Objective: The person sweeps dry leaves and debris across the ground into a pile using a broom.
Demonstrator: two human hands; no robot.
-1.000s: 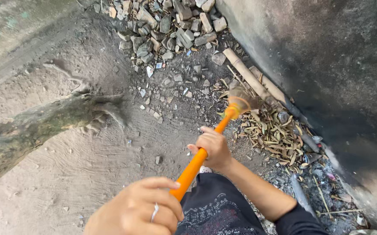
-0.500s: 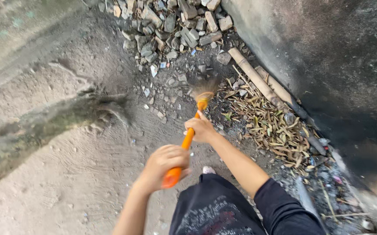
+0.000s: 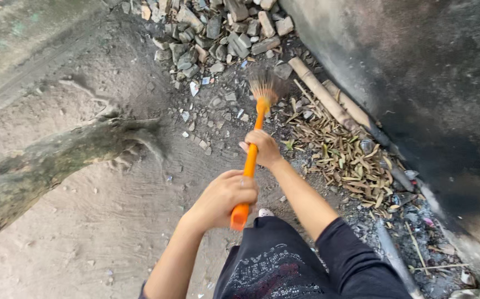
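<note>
I hold a broom with an orange handle (image 3: 251, 158) and a blurred straw head (image 3: 266, 86) over bare dirt. My left hand (image 3: 223, 198) grips the near end of the handle. My right hand (image 3: 262, 147) grips it farther up, closer to the bristles. The bristles hover by small stones and scraps, just left of a heap of dry leaves (image 3: 345, 158) lying against the wall.
A pile of broken stones (image 3: 218, 27) lies at the top. Bamboo poles (image 3: 331, 99) lean along a dark stained wall (image 3: 417, 83) on the right. A tree trunk with roots (image 3: 57, 160) crosses the left side. My dark clothing (image 3: 273, 266) fills the bottom.
The broom head has swung from right beside the leaves to the left and away, toward the stones. My left hand slid lower in view, down the handle's end.
</note>
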